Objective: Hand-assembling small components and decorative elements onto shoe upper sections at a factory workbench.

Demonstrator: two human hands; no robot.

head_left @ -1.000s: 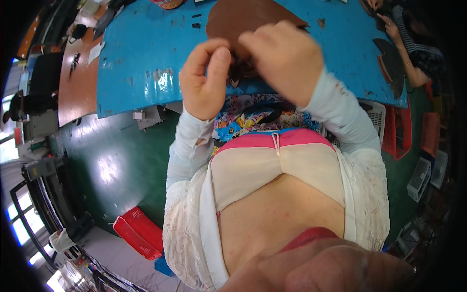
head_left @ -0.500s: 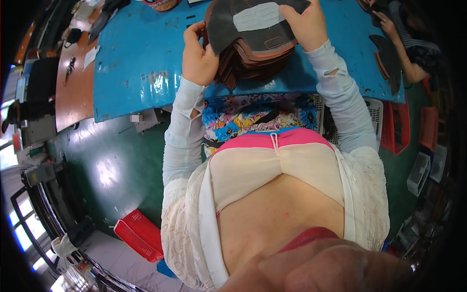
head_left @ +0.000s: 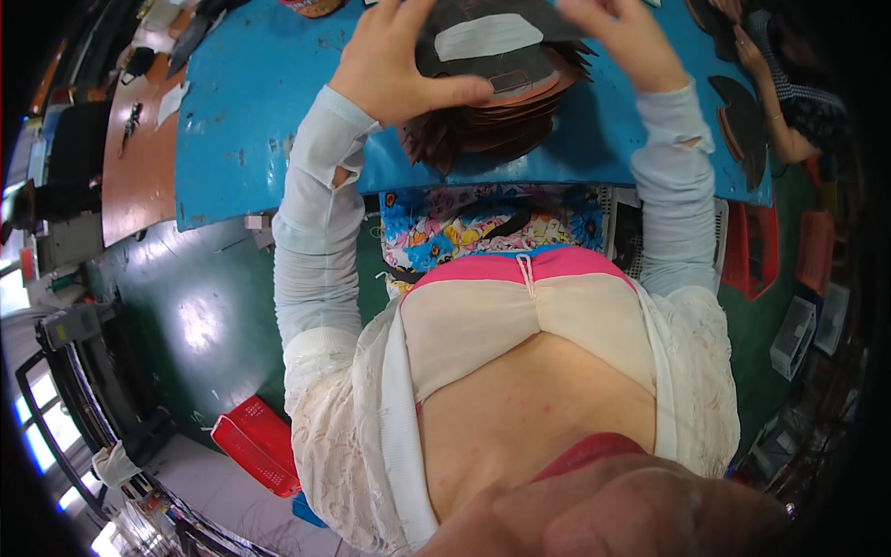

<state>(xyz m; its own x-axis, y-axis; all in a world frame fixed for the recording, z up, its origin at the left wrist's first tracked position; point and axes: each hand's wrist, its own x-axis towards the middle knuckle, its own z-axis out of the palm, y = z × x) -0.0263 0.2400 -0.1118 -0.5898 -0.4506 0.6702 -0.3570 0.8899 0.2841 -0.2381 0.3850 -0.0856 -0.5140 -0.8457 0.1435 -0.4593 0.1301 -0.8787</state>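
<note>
A stack of cut brown and black leather-like pieces (head_left: pixel 501 125) lies on the blue table, its edges fanned unevenly. The top piece is dark grey with a white oblong patch (head_left: pixel 489 37); its far edge is cut off by the frame. My left hand (head_left: pixel 394 70) is open at the stack's left side, thumb stretched over the near-left edge and fingers pointing away. Over the far right corner, my right hand (head_left: pixel 631 37) has thumb and fingers apart, slightly blurred and partly out of frame. Nothing shows in either hand.
The blue table (head_left: pixel 278 121) adjoins a brown one (head_left: pixel 139 176) on the left. More dark cut pieces (head_left: pixel 740 121) lie at the right edge, near a co-worker's arm (head_left: pixel 775 116). Red baskets (head_left: pixel 260 446) stand on the floor. A patterned tub (head_left: pixel 311 7) sits at the far edge.
Both hands have let go of the top piece, which now rests on the stack. My left hand has opened and moved over its left side; my right hand has shifted right and away.
</note>
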